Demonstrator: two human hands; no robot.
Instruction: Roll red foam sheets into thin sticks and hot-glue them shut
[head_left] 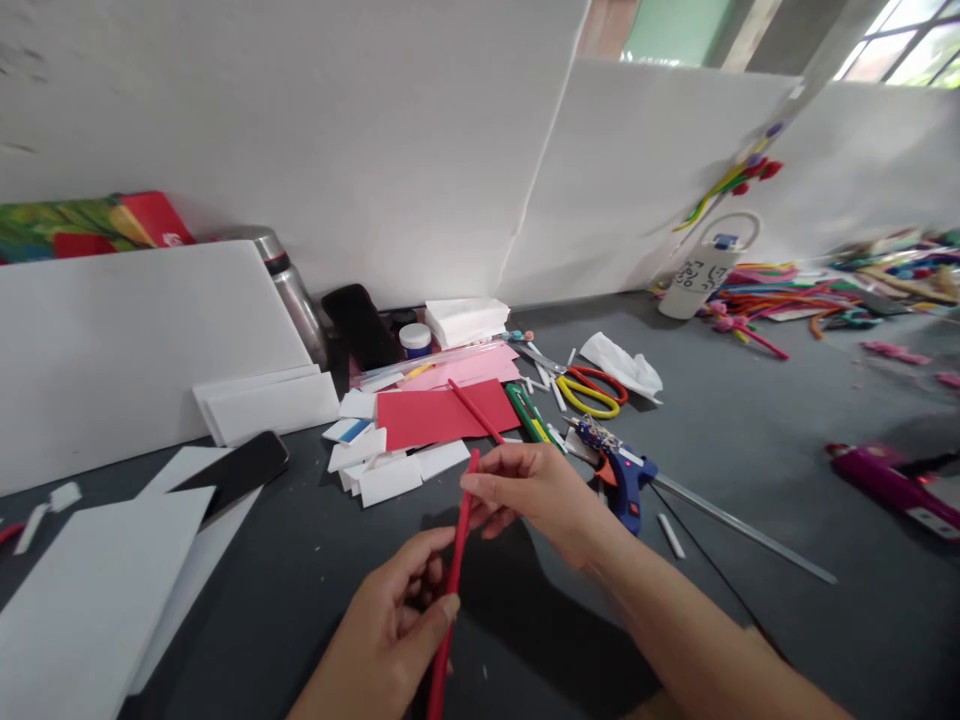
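Observation:
Both of my hands hold one thin red stick (454, 572) that runs upright in front of me. My left hand (394, 625) grips its lower part between thumb and fingers. My right hand (529, 490) pinches its top end. Just beyond lies a red paper sheet (435, 415) with a second red stick (475, 410) across it, beside pink paper (465, 368) and several white foam pieces (375, 465).
A blue glue gun (626, 480) lies right of my right hand, yellow-and-red scissors (592, 390) behind it. A black phone (238, 470) rests on white foam sheets (82, 590) at left. White boards (375, 130) wall the back. A steel bottle (292, 290) leans there. Coloured sticks (787, 290) lie far right.

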